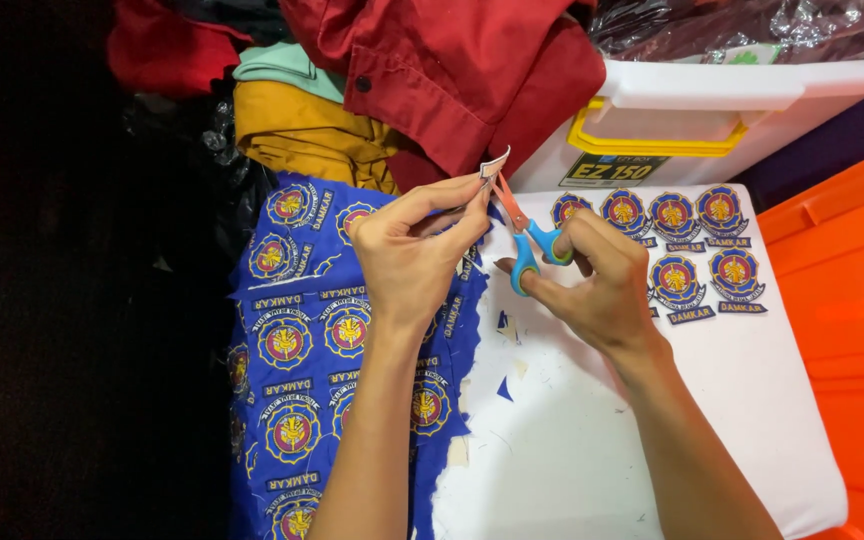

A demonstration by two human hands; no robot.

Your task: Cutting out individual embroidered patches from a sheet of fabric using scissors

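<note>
Pinching a small cut patch (pixel 493 165) at upper centre of the frame, my left hand (pixel 414 250) closes on it while my right hand (pixel 600 282) grips blue-handled scissors (pixel 526 243) against its edge. Below lies blue badge cloth (pixel 302 340); finished badges (pixel 687 255) sit right on the white board (pixel 602 440).

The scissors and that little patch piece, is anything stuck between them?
Nothing visible. The right hand holds the scissors, whose blades reach straight up to the small patch piece pinched by the left hand. No other thing lies between them.
</note>
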